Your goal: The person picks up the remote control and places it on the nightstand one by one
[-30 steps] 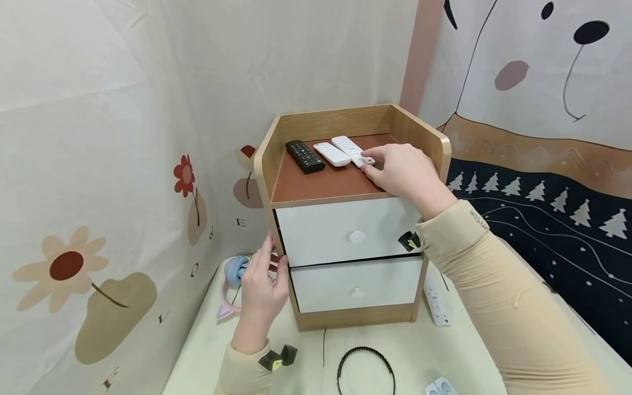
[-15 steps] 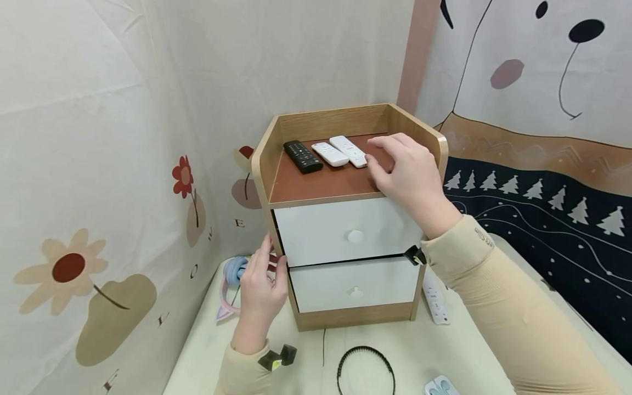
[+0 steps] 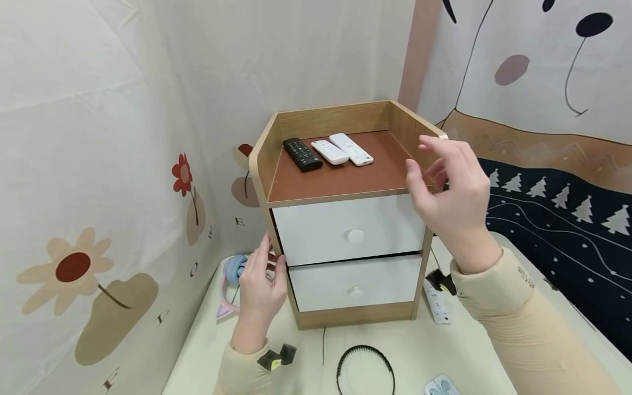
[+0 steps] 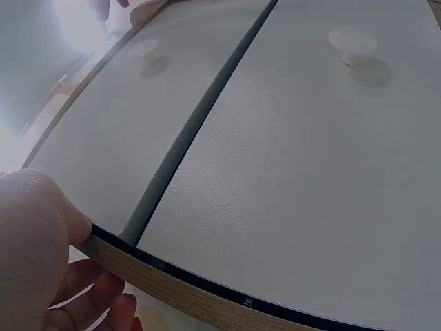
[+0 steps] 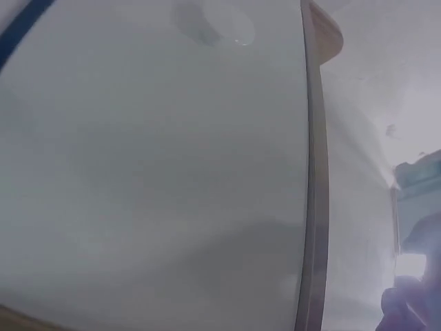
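A small wooden cabinet [image 3: 283, 319] with two white drawers stands in the middle of the head view. On its brown top lie a black remote control [image 3: 302, 154], a shorter white remote control [image 3: 329, 152] and a longer white remote control [image 3: 351, 149], side by side. My left hand [image 3: 261, 285] rests against the cabinet's left side, fingers extended along it. The left wrist view has the thumb [image 4: 77, 226] at the front edge, with the other fingers beside the side panel. My right hand [image 3: 454, 197] hangs in the air by the cabinet's top right corner, fingers slightly bent and holding nothing.
Left of the cabinet lies a pastel headband [image 3: 227, 307] beside a light blue coiled item [image 3: 234, 269]. A white power strip [image 3: 435, 302] lies to the right. In front are a black hair hoop [image 3: 365, 348] and a small pale case [image 3: 441, 385]. Printed cloth walls stand behind.
My right hand has let go of the longer white remote control and moved right and towards me. That remote control stays on the top. The left hand keeps its place.
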